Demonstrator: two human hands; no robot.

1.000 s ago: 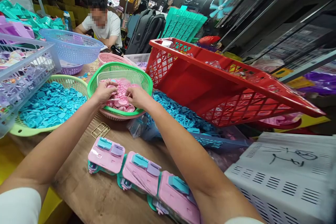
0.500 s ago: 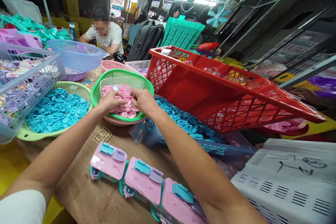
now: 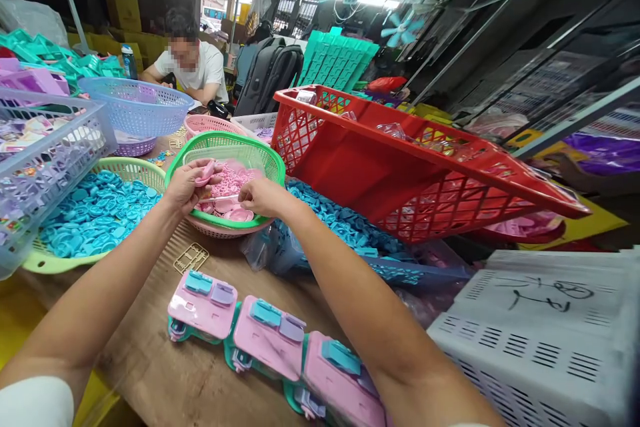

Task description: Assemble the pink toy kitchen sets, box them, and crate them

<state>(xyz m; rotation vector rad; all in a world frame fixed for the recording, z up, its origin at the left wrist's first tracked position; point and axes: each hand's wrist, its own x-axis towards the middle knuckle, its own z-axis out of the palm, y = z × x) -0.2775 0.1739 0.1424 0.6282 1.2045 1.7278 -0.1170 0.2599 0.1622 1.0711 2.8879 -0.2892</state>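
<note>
My left hand (image 3: 186,185) is closed on a small pink plastic part (image 3: 206,174) at the near rim of a green basket (image 3: 260,153) that holds several pink parts (image 3: 231,181). A thin pink sprue (image 3: 223,197) runs from the left hand to my right hand (image 3: 261,197), which pinches its other end over the same basket. Three pink toy houses (image 3: 273,337) with teal bases lie in a row on the wooden table (image 3: 165,360) below my arms.
A light-green basket of blue parts (image 3: 93,213) sits left, beside a lilac crate (image 3: 55,153). A pile of blue parts (image 3: 345,223) and a tilted red crate (image 3: 400,167) stand right, a white crate (image 3: 540,333) near right. A person (image 3: 193,67) sits behind a blue basket (image 3: 135,107).
Both hands have lifted slightly out of the pink parts and drawn apart. The left hand now holds a pink part up, with a sprue strung between the hands.
</note>
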